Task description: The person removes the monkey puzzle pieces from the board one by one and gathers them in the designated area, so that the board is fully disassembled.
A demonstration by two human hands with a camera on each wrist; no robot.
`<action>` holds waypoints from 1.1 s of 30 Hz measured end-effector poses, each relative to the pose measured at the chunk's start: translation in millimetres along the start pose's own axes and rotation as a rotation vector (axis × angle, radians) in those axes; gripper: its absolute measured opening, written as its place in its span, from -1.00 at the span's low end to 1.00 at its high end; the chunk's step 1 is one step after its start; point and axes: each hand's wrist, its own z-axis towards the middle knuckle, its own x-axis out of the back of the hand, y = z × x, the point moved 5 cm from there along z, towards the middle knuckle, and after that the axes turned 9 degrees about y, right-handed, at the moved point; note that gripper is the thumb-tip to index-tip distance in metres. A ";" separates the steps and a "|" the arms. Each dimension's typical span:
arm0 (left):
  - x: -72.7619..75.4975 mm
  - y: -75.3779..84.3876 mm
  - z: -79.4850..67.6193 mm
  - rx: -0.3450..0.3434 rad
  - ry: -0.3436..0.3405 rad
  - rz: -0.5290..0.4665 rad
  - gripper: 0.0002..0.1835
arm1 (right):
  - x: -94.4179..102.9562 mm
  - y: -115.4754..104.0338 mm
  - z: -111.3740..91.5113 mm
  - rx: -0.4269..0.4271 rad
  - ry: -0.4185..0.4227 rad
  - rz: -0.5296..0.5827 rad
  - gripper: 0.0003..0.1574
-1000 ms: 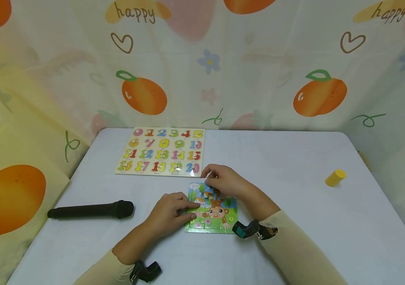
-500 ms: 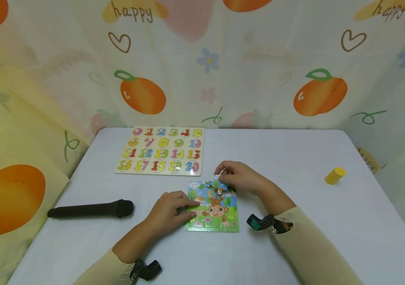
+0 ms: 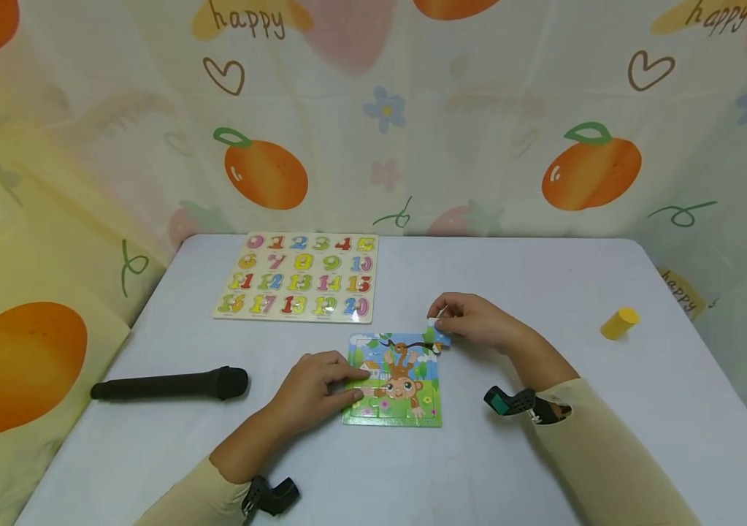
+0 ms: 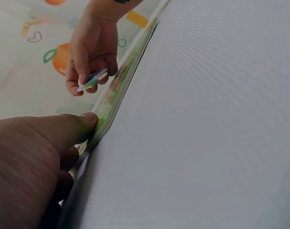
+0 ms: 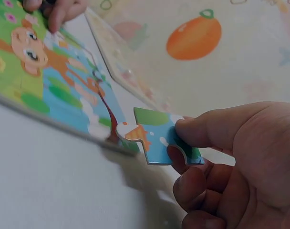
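Note:
A jigsaw puzzle with a monkey picture (image 3: 406,413) lies flat near the middle of the table. My left hand (image 3: 315,383) rests on its left side, index finger and thumb reaching onto the picture; in the left wrist view the thumb (image 4: 83,125) touches the top near the edge. Just above the puzzle's upper right corner, my right hand (image 3: 478,321) pinches a puzzle piece (image 5: 159,136) between thumb and fingers. The piece is blue and green with a small orange print and a rounded tab. Part of it is hidden behind the thumb.
Behind the puzzle lies a number board (image 3: 301,292) with colourful numerals. To the left is a black microphone (image 3: 163,385). A yellow cylinder (image 3: 619,324) stands or lies at the right. A printed curtain (image 3: 426,161) hangs along the table's back edge.
My right hand has moved rightward across the puzzle's top edge with the piece, from its upper middle to its upper right corner. The left hand has stayed in place.

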 end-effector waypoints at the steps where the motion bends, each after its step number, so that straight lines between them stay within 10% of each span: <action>1: 0.0 0.0 0.2 0.001 -0.001 -0.001 -0.68 | 2.4 1.5 -0.8 0.003 0.001 -0.008 -0.84; 33: 1.6 2.5 1.0 0.002 -0.008 -0.001 -0.68 | 9.5 22.7 -8.9 0.094 0.179 -0.308 -0.82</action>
